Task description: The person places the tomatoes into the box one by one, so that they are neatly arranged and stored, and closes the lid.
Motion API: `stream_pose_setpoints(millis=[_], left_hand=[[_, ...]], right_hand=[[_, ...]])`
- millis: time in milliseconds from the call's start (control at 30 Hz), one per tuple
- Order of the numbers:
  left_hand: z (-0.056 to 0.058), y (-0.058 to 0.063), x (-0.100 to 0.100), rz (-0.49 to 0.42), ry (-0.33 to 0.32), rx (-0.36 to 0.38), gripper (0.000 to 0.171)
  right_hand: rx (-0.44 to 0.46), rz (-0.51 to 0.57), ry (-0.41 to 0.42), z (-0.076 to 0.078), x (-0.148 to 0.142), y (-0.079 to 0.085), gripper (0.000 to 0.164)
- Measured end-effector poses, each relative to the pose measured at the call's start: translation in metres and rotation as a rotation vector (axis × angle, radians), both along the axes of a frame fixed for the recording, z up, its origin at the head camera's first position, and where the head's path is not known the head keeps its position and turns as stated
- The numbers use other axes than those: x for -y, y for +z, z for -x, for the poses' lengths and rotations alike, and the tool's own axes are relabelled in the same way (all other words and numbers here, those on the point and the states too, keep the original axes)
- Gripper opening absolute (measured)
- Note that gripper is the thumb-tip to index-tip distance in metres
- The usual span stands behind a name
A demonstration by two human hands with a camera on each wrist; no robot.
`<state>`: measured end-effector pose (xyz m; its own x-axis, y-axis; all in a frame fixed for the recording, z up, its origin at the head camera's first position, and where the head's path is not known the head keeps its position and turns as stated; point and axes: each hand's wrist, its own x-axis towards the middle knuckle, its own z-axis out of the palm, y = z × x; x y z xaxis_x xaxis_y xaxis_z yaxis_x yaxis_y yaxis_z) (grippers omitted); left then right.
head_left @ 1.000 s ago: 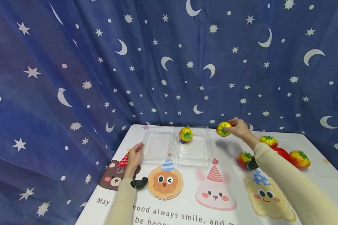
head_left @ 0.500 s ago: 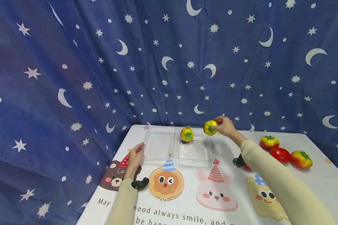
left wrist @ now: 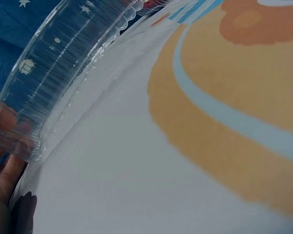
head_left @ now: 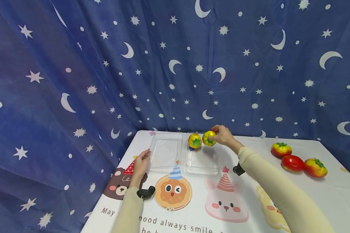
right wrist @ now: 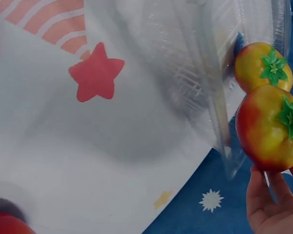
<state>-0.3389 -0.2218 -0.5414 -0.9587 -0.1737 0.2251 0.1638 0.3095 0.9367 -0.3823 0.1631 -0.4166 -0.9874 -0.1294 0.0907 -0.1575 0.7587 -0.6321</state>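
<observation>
My right hand (head_left: 224, 136) pinches a yellow-red toy tomato (head_left: 209, 138) with a green leafy top, thumb near the leaves and fingers round the far side. It hangs over the back right of a clear hinged plastic box (head_left: 202, 170). Another yellow-red tomato (head_left: 194, 141) sits in that half at the back left. In the right wrist view the held tomato (right wrist: 268, 129) overlaps the one in the box (right wrist: 256, 63). My left hand (head_left: 141, 163) rests against the left edge of the box's open lid (head_left: 166, 152); its fingers (left wrist: 12, 170) show at and through the lid's corner.
Two yellow-red tomatoes (head_left: 281, 149) and a red oval fruit (head_left: 292, 163) lie close together on the right of the table. The white tablecloth (head_left: 192, 202) has cartoon prints. A blue star-and-moon curtain (head_left: 175, 97) hangs behind and to the left.
My right hand has carried the tomato left, from right of the box to above its back, close to the other tomato. My left hand has stayed by the lid.
</observation>
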Motion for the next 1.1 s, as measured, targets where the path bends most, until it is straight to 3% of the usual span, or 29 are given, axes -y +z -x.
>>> stream_pose_setpoints(millis=[733, 1100], left_hand=[[0.000, -0.003, 0.001, 0.007, -0.005, -0.045, 0.040], [-0.001, 0.000, 0.000, 0.019, 0.007, -0.041, 0.039]], right_hand=[[0.063, -0.172, 0.047, 0.006, 0.003, -0.020, 0.048], [0.051, -0.192, 0.064, 0.011, 0.006, -0.023, 0.049]])
